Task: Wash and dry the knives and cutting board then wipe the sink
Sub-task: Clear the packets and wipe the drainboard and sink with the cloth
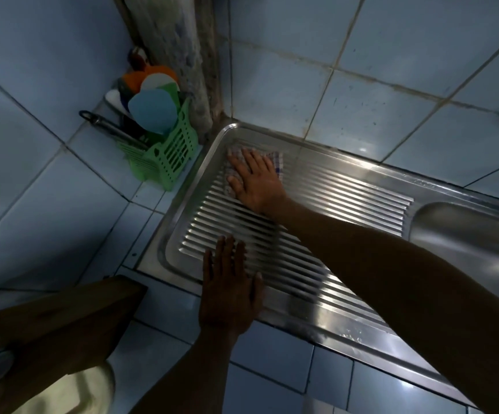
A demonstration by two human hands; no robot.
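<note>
The fingers of the right hand [255, 177] lie straight and a little spread, pressing flat on a checked cloth [275, 162] that peeks out around the fingertips and along the far side of the hand. The cloth sits on the far left corner of the ribbed draining board [346, 198], close to its raised rim. The right forearm stretches from the lower right across the ridges to reach it. The left hand [230, 291] also has its fingers straight and slightly apart, holding nothing; the fingertips rest on the near edge of the ridges and the palm lies over the rim where steel meets the tiled counter [272, 351]. The draining board is part of a steel sink [376, 327], and its basin [469, 234] opens at the right edge of the view. Beyond the left end of the sink, in the corner of the tiled walls, stands a green plastic rack [172, 155] filled with round plastic lids or plates in blue, white, green and orange; a dark metal handle [107, 127] with a ring at its end sticks out to the left. At the lower left a wooden cutting board [63, 318] lies on the counter, well apart from the sink, with a pale yellowish object [72, 392] just beneath it that is too dim to identify.
</note>
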